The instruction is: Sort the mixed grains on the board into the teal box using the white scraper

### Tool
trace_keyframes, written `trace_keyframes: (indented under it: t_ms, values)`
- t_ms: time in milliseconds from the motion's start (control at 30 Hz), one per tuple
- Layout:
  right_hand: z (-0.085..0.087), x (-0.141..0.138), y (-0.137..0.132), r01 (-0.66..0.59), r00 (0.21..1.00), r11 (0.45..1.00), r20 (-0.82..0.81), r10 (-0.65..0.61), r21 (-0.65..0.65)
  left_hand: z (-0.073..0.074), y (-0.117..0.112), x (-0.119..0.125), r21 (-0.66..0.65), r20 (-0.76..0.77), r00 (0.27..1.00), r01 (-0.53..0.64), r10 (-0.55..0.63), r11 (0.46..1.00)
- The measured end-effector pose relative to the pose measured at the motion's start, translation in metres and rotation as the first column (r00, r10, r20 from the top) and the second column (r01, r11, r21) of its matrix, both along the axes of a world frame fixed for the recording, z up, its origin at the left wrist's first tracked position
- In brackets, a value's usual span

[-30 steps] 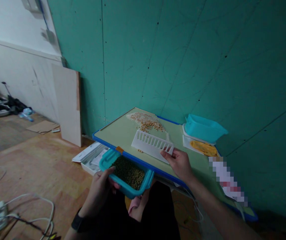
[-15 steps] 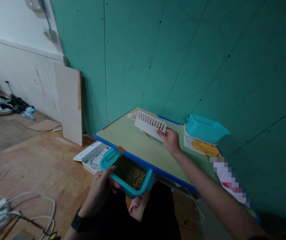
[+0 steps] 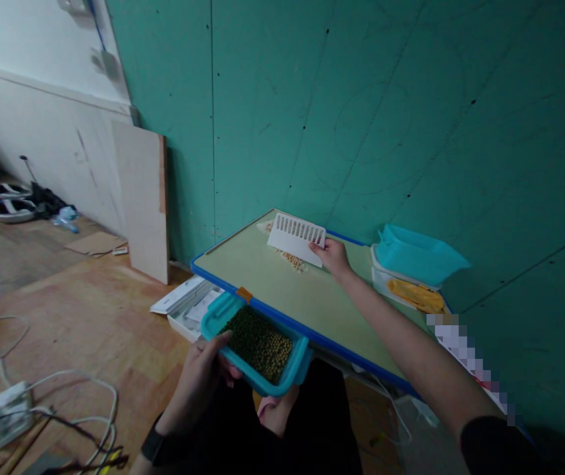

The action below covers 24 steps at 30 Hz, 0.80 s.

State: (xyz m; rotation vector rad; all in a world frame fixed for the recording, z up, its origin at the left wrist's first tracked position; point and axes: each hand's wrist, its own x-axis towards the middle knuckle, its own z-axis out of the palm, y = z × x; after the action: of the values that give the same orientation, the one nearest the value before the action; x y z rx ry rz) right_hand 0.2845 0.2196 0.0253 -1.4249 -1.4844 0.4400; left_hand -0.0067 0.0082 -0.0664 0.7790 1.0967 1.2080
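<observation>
My left hand (image 3: 208, 356) grips the near-left rim of a turquoise plastic container (image 3: 275, 390), thumb on top and fingers beneath. Dark green beans (image 3: 250, 326) and pale yellow beans (image 3: 276, 356) lie inside it, below the table's front edge. My right hand (image 3: 334, 257) pinches the right end of a white slotted plastic plate (image 3: 292, 245), its row of slots along the upper edge. The plate stands tilted over the tabletop, close to scattered yellowish and orange kernels (image 3: 293, 261). More pale grains (image 3: 265, 226) lie behind its left end. Whether its lower edge touches the table I cannot tell.
On the table's (image 3: 242, 264) right stand a turquoise scoop-like bin (image 3: 415, 256) on a white container and an orange cloth (image 3: 418, 297). A green wall (image 3: 272, 119) rises behind. An open white box (image 3: 183, 313) and cables (image 3: 109, 402) lie on the floor at left.
My right hand has shifted the slotted plate slightly back, showing more kernels in front of it. My left hand still holds the container, and the view has turned a little left.
</observation>
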Motion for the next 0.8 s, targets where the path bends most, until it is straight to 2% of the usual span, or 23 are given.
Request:
trace_keyframes:
  t_ms: [333, 600, 800]
  values:
    - [0.0050, -0.0080, 0.0043, -0.083, 0.987, 0.995, -0.143, 0.074, -0.053, -0.0010, -0.0004, -0.0003, -0.011, 0.026, 1.000, 0.009, -0.009, 1.000]
    - [0.0089, -0.0069, -0.0005, -0.144, 0.961, 0.982, -0.253, 0.109, -0.123, 0.0049, -0.0005, -0.0004, -0.015, -0.034, 0.999, 0.029, -0.030, 0.999]
    - [0.0099, -0.0046, -0.0043, -0.180, 0.946, 0.965, -0.301, 0.116, -0.192, 0.0034, -0.0003, -0.0003, -0.020, -0.032, 0.999, 0.029, -0.030, 0.999]
